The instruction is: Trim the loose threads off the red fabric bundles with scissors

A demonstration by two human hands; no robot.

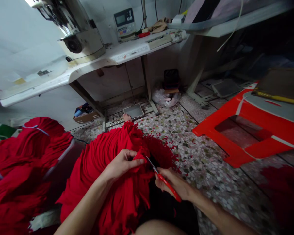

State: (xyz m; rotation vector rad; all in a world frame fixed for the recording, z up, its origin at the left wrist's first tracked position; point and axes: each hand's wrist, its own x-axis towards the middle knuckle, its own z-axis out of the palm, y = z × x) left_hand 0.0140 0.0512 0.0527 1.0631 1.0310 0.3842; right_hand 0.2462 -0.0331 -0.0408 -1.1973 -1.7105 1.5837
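Observation:
A thick pile of red cloth pieces (pixel 95 163) lies across my lap. My left hand (pixel 123 163) pinches an edge of the red cloth between thumb and fingers. Just to its right, my right hand (pixel 172 182) holds scissors (pixel 168 186) with red handles. The blades point up and left and reach the cloth edge beside my left fingertips. Whether the blades are parted is hard to tell.
On the left, more red cloth (pixel 34 143), tied with pale strips, fills a container. A sewing machine (pixel 80 39) stands on a white table (pixel 134 47) ahead. A red stool (pixel 254 130) is at the right. Red scraps (pixel 161 151) litter the speckled floor.

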